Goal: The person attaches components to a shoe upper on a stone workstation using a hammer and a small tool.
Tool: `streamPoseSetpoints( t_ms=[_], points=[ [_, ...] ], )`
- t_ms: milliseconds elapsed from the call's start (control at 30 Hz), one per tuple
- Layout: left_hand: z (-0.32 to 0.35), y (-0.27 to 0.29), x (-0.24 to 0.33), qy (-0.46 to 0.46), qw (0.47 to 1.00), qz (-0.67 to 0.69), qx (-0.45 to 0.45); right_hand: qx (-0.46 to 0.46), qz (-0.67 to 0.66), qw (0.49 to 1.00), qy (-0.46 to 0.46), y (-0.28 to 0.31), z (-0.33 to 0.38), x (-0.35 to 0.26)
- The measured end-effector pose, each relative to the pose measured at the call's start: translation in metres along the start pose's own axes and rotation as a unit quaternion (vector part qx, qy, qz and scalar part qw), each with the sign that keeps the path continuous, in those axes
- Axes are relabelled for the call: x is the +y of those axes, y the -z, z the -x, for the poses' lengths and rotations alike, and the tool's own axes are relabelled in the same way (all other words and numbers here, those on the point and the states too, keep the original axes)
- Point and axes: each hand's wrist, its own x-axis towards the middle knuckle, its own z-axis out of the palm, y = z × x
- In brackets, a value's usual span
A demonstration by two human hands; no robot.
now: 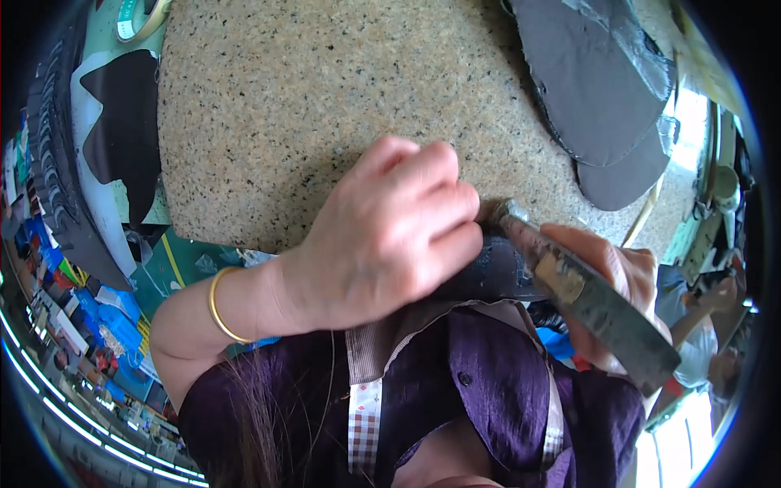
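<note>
Two bare hands meet our eye above the near edge of a speckled stone desk [325,89]. We find the left hand [390,236] at the centre, back up, its fingers curled in toward the palm; we cannot tell whether they pinch anything, since their tips are hidden. Around that wrist we notice a gold bangle [215,306].

Our right hand [630,272], to its right, has its fingers closed around a hammer [614,321]. The hammer's dark metal head lies aslant, one end pointing up and left, near the left hand's knuckles, the other down and right; a pale wooden patch shows in its upper side. Below the left knuckles and the hammer's upper end we make out a dark piece [508,272] at the desk's near edge, partly covered, so we cannot tell its full shape.

Well apart at upper right, we see dark flat panels [594,89] overlapping on the desk, with clear plastic film [647,61] along them. On the left side lies a dark zigzag-edged piece [122,130], and above it a ring-shaped roll [124,24] with a teal inner face.
</note>
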Motion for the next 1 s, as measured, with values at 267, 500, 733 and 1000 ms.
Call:
streamPoseSetpoints(
  t_ms=[267,500,733,1000],
  points=[
    [-0.020,-0.007,-0.013,-0.087,0.996,-0.009,-0.033,0.154,-0.030,0.955,-0.251,-0.011,0.015,-0.009],
    [-0.019,-0.001,-0.022,-0.051,0.995,0.079,-0.043,0.137,-0.001,0.987,-0.088,-0.019,0.005,0.008],
    [-0.009,-0.004,-0.007,-0.066,0.998,-0.004,-0.003,0.083,-0.018,0.996,-0.023,-0.012,-0.004,0.011],
    [-0.005,0.004,-0.017,0.024,0.995,0.091,-0.041,0.052,-0.002,0.997,-0.055,-0.009,-0.004,0.006]
  ],
)
